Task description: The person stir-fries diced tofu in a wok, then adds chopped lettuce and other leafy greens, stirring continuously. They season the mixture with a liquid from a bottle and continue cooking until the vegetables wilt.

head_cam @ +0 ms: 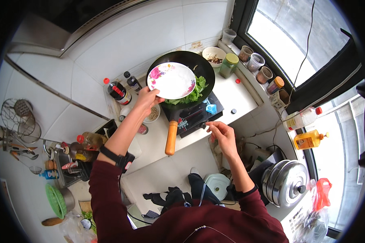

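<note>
My left hand [147, 101] grips the near left rim of a white plate with a pink floral pattern [173, 82]. The plate is tilted above a black wok [207, 65] and hides part of its inside. Green leafy vegetables [197, 92] lie in the wok beside and below the plate's rim. The wok sits on a black gas stove [191, 115], its wooden handle [171, 138] pointing towards me. At the stove's front edge, my right hand [225, 136] has bent, parted fingers beside a black knob [203, 125]. I see nothing held in it; contact with the knob is unclear.
A blue object [211, 109] lies on the stove. Left of the wok stand sauce bottles [119, 92] and a bowl [153, 114]. A bowl [214, 56] and green-filled jar [229, 65] stand behind right. A lidded steel pot [286, 183] is near my right elbow.
</note>
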`<state>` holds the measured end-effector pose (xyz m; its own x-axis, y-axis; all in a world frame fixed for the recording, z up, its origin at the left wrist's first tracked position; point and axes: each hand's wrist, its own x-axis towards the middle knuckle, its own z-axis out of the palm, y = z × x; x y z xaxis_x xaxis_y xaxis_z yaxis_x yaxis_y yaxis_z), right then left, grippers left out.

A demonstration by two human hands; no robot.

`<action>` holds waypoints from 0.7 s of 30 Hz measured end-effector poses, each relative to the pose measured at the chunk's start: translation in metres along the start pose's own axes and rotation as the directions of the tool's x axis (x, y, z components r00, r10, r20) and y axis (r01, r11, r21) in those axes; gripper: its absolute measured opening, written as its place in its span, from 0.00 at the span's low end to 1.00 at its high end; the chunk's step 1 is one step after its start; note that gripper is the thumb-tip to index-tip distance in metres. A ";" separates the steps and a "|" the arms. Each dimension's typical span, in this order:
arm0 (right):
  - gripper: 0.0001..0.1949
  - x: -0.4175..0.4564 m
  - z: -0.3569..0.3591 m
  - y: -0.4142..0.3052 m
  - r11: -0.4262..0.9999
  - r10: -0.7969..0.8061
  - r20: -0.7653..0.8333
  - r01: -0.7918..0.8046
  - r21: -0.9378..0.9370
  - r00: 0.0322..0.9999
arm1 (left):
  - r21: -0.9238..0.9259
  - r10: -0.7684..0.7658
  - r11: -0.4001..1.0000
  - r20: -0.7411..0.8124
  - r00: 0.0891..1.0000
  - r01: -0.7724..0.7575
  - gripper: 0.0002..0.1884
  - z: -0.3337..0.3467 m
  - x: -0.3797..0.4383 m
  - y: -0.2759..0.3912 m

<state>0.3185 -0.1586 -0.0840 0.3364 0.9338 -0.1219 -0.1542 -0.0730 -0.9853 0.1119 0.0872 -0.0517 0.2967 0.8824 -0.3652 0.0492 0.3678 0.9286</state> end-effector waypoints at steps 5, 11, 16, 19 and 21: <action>0.12 0.004 -0.032 0.012 0.999 0.054 -0.052 -0.054 0.001 0.997 | 0.234 0.098 0.970 -0.115 0.988 -0.069 0.12 0.043 0.086 0.005; 0.11 -0.003 -0.054 0.019 0.995 0.099 -0.076 -0.099 -0.006 0.992 | 0.806 0.378 0.583 -0.156 0.913 -0.104 0.12 0.074 0.132 0.040; 0.11 -0.006 -0.059 0.019 0.993 0.108 -0.073 -0.111 -0.029 0.991 | 0.971 0.707 0.175 -0.008 0.707 -0.165 0.10 0.088 0.132 0.056; 0.11 -0.008 -0.054 0.017 0.993 0.104 -0.042 -0.106 -0.049 0.994 | 0.983 0.783 -0.006 0.120 0.610 -0.185 0.10 0.080 0.136 0.062; 0.11 -0.009 -0.050 0.017 0.993 0.102 -0.035 -0.104 -0.063 0.994 | 0.972 0.792 -0.090 0.203 0.576 -0.219 0.10 0.075 0.131 0.065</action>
<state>0.3588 -0.1859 -0.1057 0.3515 0.9085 -0.2259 -0.1296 -0.1918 -0.9728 0.2252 0.2045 -0.0337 0.4039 0.7398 0.5380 0.8572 -0.5115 0.0599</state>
